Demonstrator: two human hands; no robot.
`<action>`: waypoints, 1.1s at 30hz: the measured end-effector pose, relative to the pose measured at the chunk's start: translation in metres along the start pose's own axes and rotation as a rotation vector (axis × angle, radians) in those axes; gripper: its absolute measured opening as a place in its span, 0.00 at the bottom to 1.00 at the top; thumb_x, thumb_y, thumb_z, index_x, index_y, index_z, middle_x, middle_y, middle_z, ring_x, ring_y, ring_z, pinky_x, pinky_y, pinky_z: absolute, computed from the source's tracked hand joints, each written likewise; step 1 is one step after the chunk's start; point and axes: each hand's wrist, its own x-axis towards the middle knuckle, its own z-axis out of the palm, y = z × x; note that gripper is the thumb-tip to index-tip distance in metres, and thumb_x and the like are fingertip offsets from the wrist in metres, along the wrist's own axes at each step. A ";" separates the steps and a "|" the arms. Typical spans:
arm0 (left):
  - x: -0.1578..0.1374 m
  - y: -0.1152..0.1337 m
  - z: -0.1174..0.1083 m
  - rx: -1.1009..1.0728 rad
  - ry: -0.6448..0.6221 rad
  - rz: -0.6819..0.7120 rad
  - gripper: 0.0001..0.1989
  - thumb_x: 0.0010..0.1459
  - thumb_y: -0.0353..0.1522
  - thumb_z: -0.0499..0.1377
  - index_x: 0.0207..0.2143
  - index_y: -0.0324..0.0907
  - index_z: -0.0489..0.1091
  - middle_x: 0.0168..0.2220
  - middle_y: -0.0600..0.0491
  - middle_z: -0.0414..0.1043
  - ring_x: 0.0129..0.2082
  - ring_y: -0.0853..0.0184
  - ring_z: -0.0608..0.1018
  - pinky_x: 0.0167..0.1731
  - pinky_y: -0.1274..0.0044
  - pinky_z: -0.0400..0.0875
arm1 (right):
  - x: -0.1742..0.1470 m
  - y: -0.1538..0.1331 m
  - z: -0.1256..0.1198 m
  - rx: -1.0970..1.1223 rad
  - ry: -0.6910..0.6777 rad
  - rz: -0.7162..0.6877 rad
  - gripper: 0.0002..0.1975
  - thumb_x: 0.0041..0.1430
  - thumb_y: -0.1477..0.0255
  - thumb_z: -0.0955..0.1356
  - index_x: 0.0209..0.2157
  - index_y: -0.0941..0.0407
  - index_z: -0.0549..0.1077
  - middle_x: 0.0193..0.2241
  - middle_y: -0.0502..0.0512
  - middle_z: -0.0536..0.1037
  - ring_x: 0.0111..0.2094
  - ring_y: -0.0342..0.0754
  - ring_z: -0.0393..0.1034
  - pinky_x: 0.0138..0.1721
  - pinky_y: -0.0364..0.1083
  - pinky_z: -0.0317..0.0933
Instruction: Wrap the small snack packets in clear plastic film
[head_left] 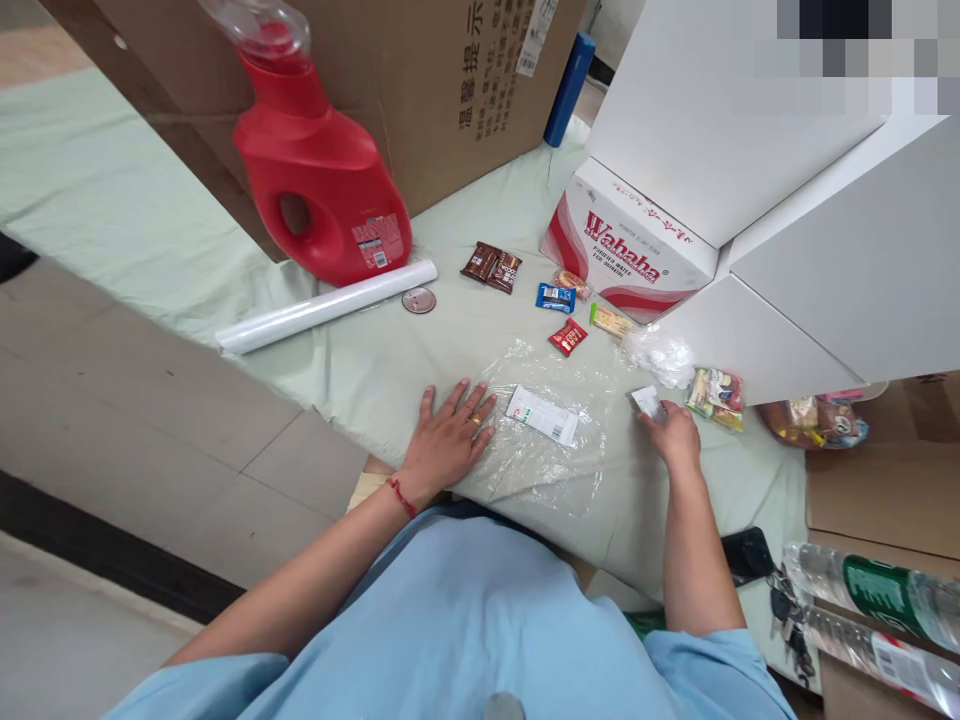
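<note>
My left hand [450,440] lies flat with its fingers spread, at the left edge of a clear plastic sheet [547,475] on the cloth. On that sheet rests a white wrapped packet [541,415] with green print and a barcode. Over to the right, my right hand [673,432] pinches a small silvery-white packet [647,403] just above or on the cloth; its lettering is too small to read. Beyond the sheet lie a red snack packet [568,337], a blue packet [556,297], brown cocoa packets [491,267] and a yellow-green packet [611,320].
A crumpled clear bag [660,355] and colourful snack packs [716,397] sit right of centre. A plastic wrap roll [330,305], a round lid [418,300] and a red jug [322,170] stand left. Behind is a Wahaha carton [622,245]. Bottles [881,590] lie at right.
</note>
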 end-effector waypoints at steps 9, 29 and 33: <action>0.000 -0.001 0.001 -0.018 0.004 0.005 0.28 0.74 0.40 0.46 0.73 0.52 0.59 0.74 0.49 0.57 0.75 0.47 0.58 0.71 0.41 0.37 | 0.048 -0.081 -0.026 0.151 0.117 -0.471 0.31 0.62 0.59 0.69 0.64 0.58 0.71 0.56 0.68 0.74 0.53 0.62 0.71 0.56 0.57 0.66; -0.001 -0.001 -0.001 -0.009 -0.001 0.016 0.28 0.74 0.41 0.47 0.73 0.53 0.58 0.74 0.50 0.57 0.75 0.48 0.57 0.71 0.42 0.39 | 0.045 -0.178 -0.013 -0.123 -0.064 -0.686 0.26 0.67 0.74 0.63 0.65 0.53 0.69 0.60 0.63 0.73 0.50 0.57 0.73 0.46 0.49 0.66; -0.001 -0.001 -0.001 -0.006 0.008 0.010 0.27 0.74 0.41 0.46 0.72 0.53 0.59 0.74 0.50 0.57 0.75 0.48 0.58 0.71 0.42 0.38 | 0.010 -0.161 -0.034 -0.030 -0.056 -0.697 0.22 0.66 0.70 0.64 0.60 0.56 0.72 0.48 0.63 0.78 0.44 0.56 0.73 0.42 0.47 0.64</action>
